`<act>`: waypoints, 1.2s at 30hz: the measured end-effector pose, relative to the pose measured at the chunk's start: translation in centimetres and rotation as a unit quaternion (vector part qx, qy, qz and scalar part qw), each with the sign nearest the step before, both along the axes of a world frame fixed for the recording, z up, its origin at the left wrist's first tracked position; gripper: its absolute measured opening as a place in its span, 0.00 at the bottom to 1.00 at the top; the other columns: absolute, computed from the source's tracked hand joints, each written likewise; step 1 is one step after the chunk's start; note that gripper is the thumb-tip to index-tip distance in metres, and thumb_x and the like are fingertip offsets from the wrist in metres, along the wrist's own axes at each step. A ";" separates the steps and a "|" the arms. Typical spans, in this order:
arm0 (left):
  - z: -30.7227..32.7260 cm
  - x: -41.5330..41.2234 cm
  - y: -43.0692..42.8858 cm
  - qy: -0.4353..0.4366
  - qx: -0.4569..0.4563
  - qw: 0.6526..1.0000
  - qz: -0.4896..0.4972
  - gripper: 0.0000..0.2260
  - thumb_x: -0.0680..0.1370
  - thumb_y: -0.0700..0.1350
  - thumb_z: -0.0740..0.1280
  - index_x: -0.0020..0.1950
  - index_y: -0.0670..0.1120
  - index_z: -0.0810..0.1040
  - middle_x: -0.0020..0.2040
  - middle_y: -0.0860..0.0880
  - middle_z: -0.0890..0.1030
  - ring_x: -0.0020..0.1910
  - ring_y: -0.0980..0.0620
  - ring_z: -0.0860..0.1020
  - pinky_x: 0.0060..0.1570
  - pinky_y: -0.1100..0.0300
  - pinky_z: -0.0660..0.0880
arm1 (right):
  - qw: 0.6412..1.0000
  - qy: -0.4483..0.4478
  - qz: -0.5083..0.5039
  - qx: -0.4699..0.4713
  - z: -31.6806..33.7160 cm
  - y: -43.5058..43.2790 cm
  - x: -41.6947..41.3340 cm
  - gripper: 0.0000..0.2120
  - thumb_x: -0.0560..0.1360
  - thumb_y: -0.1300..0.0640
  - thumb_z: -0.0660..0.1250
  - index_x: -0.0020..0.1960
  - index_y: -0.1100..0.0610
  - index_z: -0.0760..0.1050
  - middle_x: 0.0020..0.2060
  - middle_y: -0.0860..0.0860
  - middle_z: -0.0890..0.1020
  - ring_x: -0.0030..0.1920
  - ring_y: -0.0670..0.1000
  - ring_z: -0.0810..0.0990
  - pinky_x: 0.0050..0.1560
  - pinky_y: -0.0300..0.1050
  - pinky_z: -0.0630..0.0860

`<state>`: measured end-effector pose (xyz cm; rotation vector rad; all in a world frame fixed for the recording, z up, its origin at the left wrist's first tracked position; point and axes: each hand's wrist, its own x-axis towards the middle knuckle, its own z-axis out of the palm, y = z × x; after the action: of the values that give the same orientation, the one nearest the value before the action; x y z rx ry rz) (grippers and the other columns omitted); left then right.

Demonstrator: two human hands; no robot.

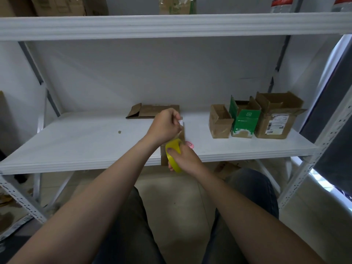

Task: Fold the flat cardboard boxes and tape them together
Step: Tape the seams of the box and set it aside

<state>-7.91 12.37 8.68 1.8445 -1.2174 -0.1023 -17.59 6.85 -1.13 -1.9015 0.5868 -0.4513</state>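
Box (163,159) at shelf's (76,141) front edge, mid-taping. Gripped tape roll (172,156) in right hand (185,159), pinched its loose end in left hand (166,125). Judged three boxes (244,121) done, one flat piece (152,111) left.

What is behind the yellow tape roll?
A small cardboard box at the shelf edge, mostly covered by the tape roll and right hand. A pink object peeks out beside it, otherwise hidden.
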 end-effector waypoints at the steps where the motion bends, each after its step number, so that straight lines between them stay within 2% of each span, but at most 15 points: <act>1: -0.2 0.1 0.1 0.014 -0.004 1.000 0.001 0.16 0.74 0.30 0.68 0.39 0.51 0.71 0.34 0.50 0.78 0.39 0.50 0.83 0.47 0.55 0.78 | 1.000 0.003 0.003 0.008 0.3 -0.1 0.1 0.12 0.78 0.47 0.61 0.45 0.55 0.75 0.31 0.55 0.85 0.32 0.56 0.85 0.46 0.52 0.83; 4: -0.3 0.4 0.4 0.055 -0.031 0.998 0.012 0.17 0.74 0.30 0.70 0.38 0.49 0.68 0.35 0.46 0.75 0.39 0.48 0.79 0.47 0.55 0.76 | 0.998 -0.017 0.020 0.055 0.8 -0.5 -0.1 0.12 0.83 0.54 0.61 0.45 0.60 0.75 0.30 0.56 0.83 0.29 0.54 0.83 0.34 0.42 0.80; 6: 0.4 0.6 0.5 0.093 -0.077 0.993 0.016 0.18 0.75 0.29 0.69 0.38 0.48 0.66 0.35 0.44 0.74 0.37 0.49 0.79 0.44 0.58 0.76 | 0.996 -0.016 0.021 0.081 0.6 -0.7 -0.5 0.11 0.83 0.54 0.60 0.46 0.58 0.75 0.32 0.58 0.83 0.29 0.55 0.83 0.32 0.42 0.79; 9: 1.6 0.8 0.6 0.094 -0.077 0.993 -0.006 0.17 0.77 0.30 0.69 0.39 0.47 0.67 0.36 0.42 0.72 0.36 0.53 0.82 0.40 0.65 0.77 | 0.997 0.025 0.012 0.077 -0.6 -0.9 -1.1 0.12 0.84 0.49 0.59 0.48 0.55 0.75 0.35 0.58 0.85 0.33 0.56 0.84 0.35 0.43 0.79; 12: 1.5 1.3 0.5 0.090 -0.067 0.994 -0.005 0.16 0.78 0.30 0.68 0.40 0.47 0.68 0.38 0.41 0.70 0.39 0.47 0.83 0.44 0.55 0.79 | 0.996 0.024 0.032 0.078 -1.4 -0.7 -1.3 0.10 0.83 0.48 0.62 0.50 0.54 0.76 0.36 0.58 0.86 0.36 0.57 0.85 0.39 0.46 0.80; 16: 1.5 2.7 0.7 0.078 -0.084 0.992 0.060 0.16 0.76 0.29 0.65 0.37 0.48 0.68 0.41 0.31 0.79 0.38 0.48 0.85 0.44 0.51 0.80 | 0.995 -0.007 0.045 0.083 -2.6 -0.9 -2.2 0.10 0.80 0.52 0.66 0.55 0.59 0.76 0.40 0.59 0.86 0.43 0.59 0.86 0.49 0.55 0.82; 18: 1.7 2.7 1.0 0.061 -0.077 0.993 0.059 0.16 0.73 0.27 0.63 0.36 0.48 0.69 0.42 0.33 0.81 0.37 0.53 0.85 0.41 0.55 0.79 | 0.996 -0.003 0.047 0.077 -2.9 -0.9 -2.5 0.13 0.80 0.50 0.65 0.52 0.60 0.78 0.39 0.58 0.86 0.42 0.58 0.86 0.50 0.58 0.81; 20: 1.6 1.9 0.8 0.061 -0.087 0.994 0.026 0.17 0.73 0.27 0.64 0.35 0.48 0.68 0.36 0.40 0.80 0.37 0.55 0.85 0.41 0.57 0.77 | 0.995 0.010 0.020 0.092 -2.6 -0.9 -2.6 0.18 0.81 0.47 0.64 0.45 0.62 0.80 0.36 0.59 0.86 0.38 0.56 0.85 0.50 0.57 0.82; 22: 1.7 1.0 0.5 0.068 -0.112 0.991 0.002 0.18 0.75 0.29 0.67 0.34 0.49 0.67 0.31 0.49 0.77 0.40 0.49 0.85 0.42 0.55 0.77 | 0.993 0.035 -0.011 0.113 -2.2 -1.0 -2.5 0.22 0.81 0.45 0.64 0.42 0.63 0.80 0.33 0.59 0.85 0.34 0.56 0.84 0.47 0.53 0.82; 24: 1.8 1.0 0.3 0.088 -0.131 0.987 -0.010 0.19 0.75 0.31 0.69 0.34 0.49 0.67 0.30 0.51 0.77 0.41 0.46 0.86 0.46 0.52 0.80 | 0.993 0.048 -0.028 0.107 -2.4 -1.2 -2.6 0.23 0.81 0.43 0.64 0.42 0.64 0.79 0.32 0.60 0.84 0.33 0.57 0.84 0.45 0.52 0.82; 27: 1.6 2.3 1.0 0.151 -0.179 0.971 0.046 0.19 0.76 0.31 0.70 0.35 0.48 0.65 0.29 0.51 0.78 0.36 0.49 0.83 0.45 0.54 0.79 | 0.997 0.021 -0.050 0.051 -2.4 -2.4 -3.7 0.20 0.80 0.45 0.67 0.43 0.62 0.80 0.31 0.60 0.84 0.32 0.56 0.84 0.43 0.55 0.82; 29: 0.7 3.9 1.9 0.232 -0.216 0.944 0.093 0.20 0.77 0.30 0.68 0.37 0.49 0.62 0.28 0.52 0.79 0.34 0.50 0.82 0.41 0.59 0.77 | 0.999 -0.007 -0.051 -0.012 -2.1 -3.4 -4.9 0.15 0.79 0.46 0.68 0.41 0.57 0.79 0.30 0.57 0.84 0.32 0.57 0.84 0.40 0.54 0.82; 32: -1.5 5.5 3.1 0.338 -0.247 0.896 0.148 0.20 0.78 0.33 0.69 0.39 0.51 0.61 0.37 0.44 0.83 0.37 0.49 0.82 0.45 0.56 0.76 | 0.993 -0.027 -0.051 -0.099 -1.6 -5.1 -5.8 0.11 0.77 0.48 0.71 0.37 0.47 0.78 0.31 0.42 0.81 0.38 0.61 0.83 0.34 0.44 0.77; 34: -3.1 6.0 3.4 0.381 -0.259 0.873 0.160 0.20 0.78 0.35 0.70 0.38 0.51 0.62 0.41 0.42 0.83 0.39 0.50 0.84 0.49 0.53 0.78 | 0.982 -0.017 -0.063 -0.175 -1.4 -6.3 -6.0 0.12 0.75 0.44 0.72 0.34 0.42 0.76 0.28 0.40 0.77 0.45 0.57 0.78 0.40 0.45 0.75; 36: -4.4 6.1 3.4 0.406 -0.271 0.856 0.171 0.21 0.78 0.35 0.71 0.36 0.51 0.61 0.41 0.43 0.82 0.41 0.50 0.86 0.50 0.54 0.78 | 0.961 0.016 -0.076 -0.267 -1.0 -7.3 -6.0 0.18 0.76 0.42 0.71 0.31 0.47 0.71 0.27 0.44 0.74 0.43 0.55 0.75 0.48 0.49 0.68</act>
<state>-1.86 15.80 4.27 1.2555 -0.2639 -0.2754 -23.63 -0.46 -2.08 -2.3865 0.6842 -0.7368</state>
